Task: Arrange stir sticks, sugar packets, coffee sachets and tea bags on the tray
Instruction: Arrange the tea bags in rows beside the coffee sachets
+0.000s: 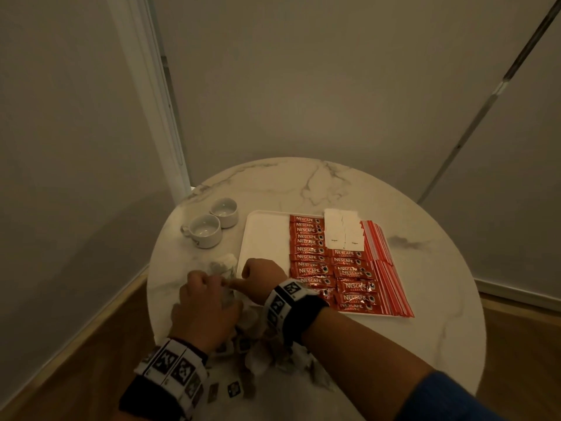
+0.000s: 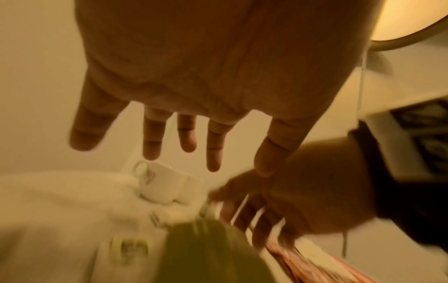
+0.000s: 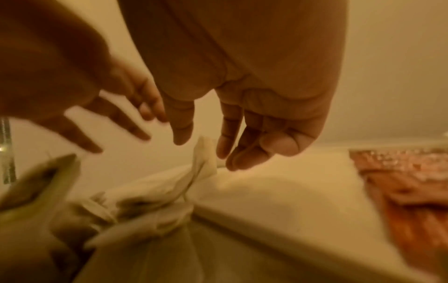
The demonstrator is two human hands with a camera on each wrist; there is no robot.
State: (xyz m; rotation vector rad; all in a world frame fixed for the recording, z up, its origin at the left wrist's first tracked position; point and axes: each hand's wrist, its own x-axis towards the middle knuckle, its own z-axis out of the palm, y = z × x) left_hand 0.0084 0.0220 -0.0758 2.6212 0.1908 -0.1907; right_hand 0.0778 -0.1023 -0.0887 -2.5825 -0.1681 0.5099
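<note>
A white tray (image 1: 261,235) lies on a round marble table (image 1: 425,299). On it are rows of red coffee sachets (image 1: 309,253), white sugar packets (image 1: 343,232) and red-striped stir sticks (image 1: 382,262) along the right. A loose pile of tea bags (image 1: 258,357) lies on the table left of the tray, under both wrists. My left hand (image 1: 200,287) hovers over the pile, and the left wrist view shows its fingers (image 2: 184,134) spread and holding nothing. My right hand (image 1: 258,275) is at the tray's left edge. Its fingers (image 3: 230,145) hang relaxed above a tea bag (image 3: 203,159).
Two white cups (image 1: 206,230) (image 1: 224,211) stand on the table at the back left, beyond the tea bags. The tray's left third is bare. Walls close in behind the table, and wooden floor shows on both sides.
</note>
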